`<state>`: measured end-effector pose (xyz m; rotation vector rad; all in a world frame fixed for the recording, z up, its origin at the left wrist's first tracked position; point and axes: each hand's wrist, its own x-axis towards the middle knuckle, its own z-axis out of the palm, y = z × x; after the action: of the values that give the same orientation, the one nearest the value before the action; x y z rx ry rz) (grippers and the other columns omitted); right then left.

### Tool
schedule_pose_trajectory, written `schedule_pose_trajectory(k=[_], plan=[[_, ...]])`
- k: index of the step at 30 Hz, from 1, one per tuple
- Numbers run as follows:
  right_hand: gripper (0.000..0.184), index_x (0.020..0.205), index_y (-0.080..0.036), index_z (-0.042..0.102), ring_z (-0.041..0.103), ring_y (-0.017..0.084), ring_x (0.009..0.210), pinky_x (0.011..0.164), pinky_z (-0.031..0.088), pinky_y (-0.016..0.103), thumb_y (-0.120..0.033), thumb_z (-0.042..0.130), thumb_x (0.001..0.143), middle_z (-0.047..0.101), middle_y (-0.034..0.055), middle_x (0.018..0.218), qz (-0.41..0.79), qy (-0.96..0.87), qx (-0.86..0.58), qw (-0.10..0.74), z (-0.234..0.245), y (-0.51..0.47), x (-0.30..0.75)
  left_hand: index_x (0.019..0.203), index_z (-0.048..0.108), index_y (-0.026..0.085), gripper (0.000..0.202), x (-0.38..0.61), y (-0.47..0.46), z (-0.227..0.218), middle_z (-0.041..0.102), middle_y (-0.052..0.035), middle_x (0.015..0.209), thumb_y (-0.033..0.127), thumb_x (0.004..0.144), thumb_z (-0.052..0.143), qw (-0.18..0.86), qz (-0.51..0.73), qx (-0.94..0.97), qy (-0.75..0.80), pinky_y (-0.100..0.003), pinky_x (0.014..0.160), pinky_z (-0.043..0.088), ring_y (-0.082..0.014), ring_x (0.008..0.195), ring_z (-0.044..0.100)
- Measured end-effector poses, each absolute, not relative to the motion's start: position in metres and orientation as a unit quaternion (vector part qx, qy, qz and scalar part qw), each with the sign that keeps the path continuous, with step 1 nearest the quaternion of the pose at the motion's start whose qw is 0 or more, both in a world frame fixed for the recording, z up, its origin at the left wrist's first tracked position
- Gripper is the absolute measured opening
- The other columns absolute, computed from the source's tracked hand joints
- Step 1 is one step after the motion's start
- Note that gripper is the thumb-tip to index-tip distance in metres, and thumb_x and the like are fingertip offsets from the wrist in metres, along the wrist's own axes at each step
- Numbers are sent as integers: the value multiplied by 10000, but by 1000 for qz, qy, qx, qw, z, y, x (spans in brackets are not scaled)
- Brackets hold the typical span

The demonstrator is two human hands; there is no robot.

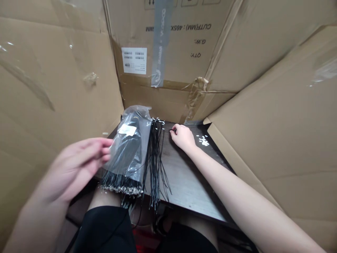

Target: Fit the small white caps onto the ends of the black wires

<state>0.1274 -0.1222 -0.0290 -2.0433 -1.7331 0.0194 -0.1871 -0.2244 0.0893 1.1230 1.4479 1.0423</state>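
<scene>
My left hand (86, 156) hovers at the left side of a clear plastic bag (146, 137); its fingers are loosely bent and apart, a little blurred, and nothing shows in them. Packed in the bag are many black cables (130, 154), their silvery ends sticking out toward me. To its right lies a loose bundle of thin black cables (155, 158) with small white connectors (158, 121) at the far end. My right hand (183, 136) rests on the dark table (184, 179), thumb and forefinger pinched together. Whatever they hold is hidden.
Several small white pieces (203, 141) lie scattered right of my right hand. Tall cardboard walls enclose the table: a left panel (58, 80), a printed back panel (179, 63) and a right panel (284, 116). My legs (105, 228) are below the near edge.
</scene>
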Motion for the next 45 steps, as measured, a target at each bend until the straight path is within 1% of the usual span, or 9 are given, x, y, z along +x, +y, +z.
schedule_pose_trajectory(k=[3, 6, 10, 13, 19, 25, 34, 39, 45], plan=[[152, 938, -202, 651, 622, 225, 841, 734, 437, 312, -264, 521, 887, 672, 81, 936, 9, -630, -733, 256, -30, -123, 125, 862, 768, 133, 213, -148, -189, 79, 742, -112, 927, 167, 652, 767, 616, 337, 505, 502, -314, 813, 581, -208, 875, 677], [159, 944, -196, 646, 619, 220, 839, 766, 445, 312, -250, 504, 896, 669, 81, 939, 16, -636, -712, 296, -31, -122, 123, 784, 715, 127, 114, -108, -152, 64, 747, -109, 916, 115, 680, 761, 652, 291, 520, 468, -293, 757, 572, -155, 790, 687], [278, 929, -191, 626, 619, 215, 894, 849, 443, 309, -250, 357, 971, 673, 98, 955, 17, -652, -665, 363, -27, -122, 122, 812, 646, 126, 232, -70, -109, 49, 741, -101, 838, 102, 654, 814, 670, 256, 521, 463, -283, 732, 552, -127, 714, 683], [320, 970, -193, 600, 616, 205, 896, 859, 442, 293, -265, 289, 997, 671, 95, 961, 21, -677, -617, 402, -21, -124, 120, 850, 660, 102, 270, -52, -86, 44, 717, -77, 756, 103, 637, 825, 658, 251, 543, 457, -275, 727, 536, -116, 675, 667], [244, 908, -203, 579, 618, 202, 864, 836, 455, 298, -295, 365, 980, 670, 78, 913, 49, -674, -587, 446, -24, -119, 120, 762, 670, 100, 229, -28, -61, 38, 632, -2, 628, 92, 579, 808, 586, 266, 610, 463, -239, 615, 463, -71, 561, 560], [151, 841, -202, 579, 609, 197, 760, 750, 470, 313, -271, 473, 925, 671, 71, 854, 44, -659, -550, 511, -33, -110, 123, 720, 658, 120, 217, -16, -46, 25, 642, 4, 631, 109, 555, 798, 572, 263, 643, 436, -225, 604, 482, -91, 596, 584], [133, 762, -205, 547, 556, 163, 643, 656, 450, 297, -255, 493, 873, 628, 30, 741, 77, -621, -573, 528, -29, -109, 126, 728, 637, 117, 167, -12, -43, 4, 630, 15, 595, 64, 579, 692, 547, 276, 690, 386, -218, 539, 499, -101, 560, 580], [149, 756, -205, 540, 524, 139, 590, 579, 431, 273, -313, 530, 858, 581, 2, 690, 160, -582, -573, 554, -30, -108, 127, 737, 646, 115, 179, -13, -40, -3, 640, 14, 591, 51, 571, 664, 504, 307, 726, 353, -197, 543, 466, -98, 556, 590], [229, 876, -182, 622, 508, 121, 525, 484, 407, 247, -398, 596, 806, 551, -22, 620, 310, -539, -550, 557, -31, -103, 131, 778, 654, 118, 187, -16, -33, -15, 669, -13, 661, 125, 599, 704, 507, 335, 715, 345, -220, 601, 497, -120, 623, 635]])
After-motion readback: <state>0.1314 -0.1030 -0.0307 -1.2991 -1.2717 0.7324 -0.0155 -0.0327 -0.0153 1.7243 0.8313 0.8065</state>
